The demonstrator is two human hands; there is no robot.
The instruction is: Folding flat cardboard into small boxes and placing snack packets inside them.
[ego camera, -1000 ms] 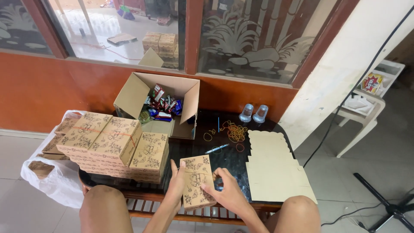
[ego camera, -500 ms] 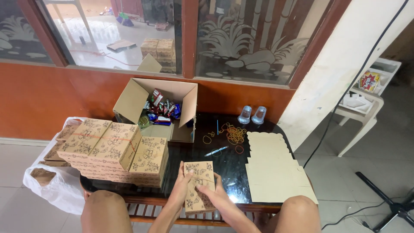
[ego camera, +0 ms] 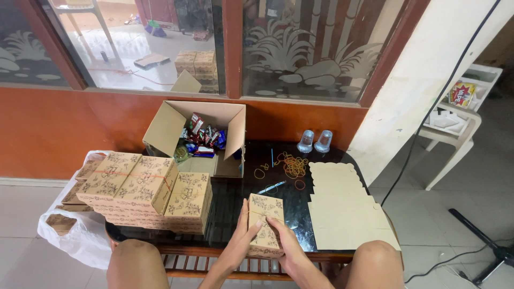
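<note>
At the far left I noted a white plastic bag [ego camera: 75,235] hanging off the table's edge, its contents mostly hidden; only a brown corner showed through. Beside it stood a stack of patterned boxes [ego camera: 142,187], several layers deep, with the lower layers cut off from view by those on top. Behind the stack, an open carton [ego camera: 166,126] held coloured packets [ego camera: 202,140], too jumbled and small for me to sort by kind.

On the dark glass table [ego camera: 230,195], near its front edge, the small patterned box [ego camera: 265,225] lay between both hands. The left hand [ego camera: 241,241] gripped the box's left side, fingers curled onto its top face. The right hand [ego camera: 286,249] grasped the lower right part, thumb on top; its other fingers were hidden under the box. A thin band seemed to cross the box near the fingertips, but I could not confirm it.

Farther back lay a blue pen [ego camera: 272,187] and a scatter of rubber bands [ego camera: 292,166], with two clear cups [ego camera: 315,142] upside down near the wall. To the right, flat unfolded cardboard sheets [ego camera: 348,214] covered the table's end. Both knees cut off the table's lower shelf. At the far right, a white chair [ego camera: 452,128] carried a small colourful pack, partly out of frame.
</note>
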